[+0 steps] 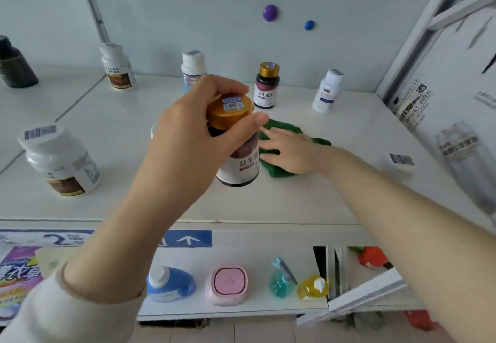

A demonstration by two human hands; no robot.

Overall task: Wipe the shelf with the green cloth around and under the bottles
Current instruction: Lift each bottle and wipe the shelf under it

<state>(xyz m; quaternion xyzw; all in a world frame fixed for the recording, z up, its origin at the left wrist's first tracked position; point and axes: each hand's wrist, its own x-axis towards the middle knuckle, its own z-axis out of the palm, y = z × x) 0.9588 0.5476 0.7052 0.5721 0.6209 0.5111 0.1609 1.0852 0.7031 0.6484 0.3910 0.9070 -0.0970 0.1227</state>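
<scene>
The white shelf (308, 195) is stretching across in front of me. My left hand (188, 139) is gripping the gold-capped bottle (237, 165) round its lid with curled fingers, holding it over the shelf's middle. My right hand (292, 152) is pressing flat, fingers straight, on the green cloth (277, 169), which is lying just right of that bottle.

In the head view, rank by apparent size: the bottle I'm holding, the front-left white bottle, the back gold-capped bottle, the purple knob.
1-2: held bottle and front-left white bottle, alike; the held one is nearer the camera, so unranked.
3: back gold-capped bottle.
4: purple knob.
</scene>
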